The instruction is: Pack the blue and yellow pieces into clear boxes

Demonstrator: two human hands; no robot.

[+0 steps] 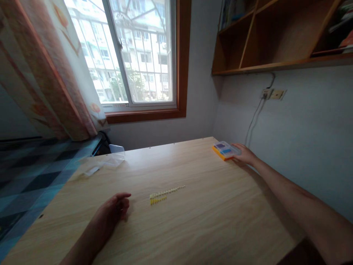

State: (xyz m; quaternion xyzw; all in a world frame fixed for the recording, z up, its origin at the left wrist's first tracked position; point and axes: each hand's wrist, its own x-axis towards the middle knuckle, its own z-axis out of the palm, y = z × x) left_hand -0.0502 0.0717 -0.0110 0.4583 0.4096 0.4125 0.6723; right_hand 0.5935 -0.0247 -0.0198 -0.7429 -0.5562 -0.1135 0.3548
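Observation:
At the far right corner of the table, my right hand (246, 154) is closed on the near right edge of a small plastic box (226, 150). The box has a clear lid, an orange-yellow base, and purple and blue patches showing through. My left hand (119, 205) is at the table's left middle, its index finger stretched out and the other fingers loosely bent, with nothing visible in it. Just right of its fingertips lie two rows of tiny pieces: a longer pale row (167, 191) and a shorter yellow row (158, 201). They are too small to name.
Clear plastic containers (114, 159) stand at the table's far left edge. The pale wooden table (193, 228) meets a wall at the right. A bed with a checked cover (41, 180) lies to the left. A wooden shelf (275, 66) hangs above, over a socket with a cable (253, 119).

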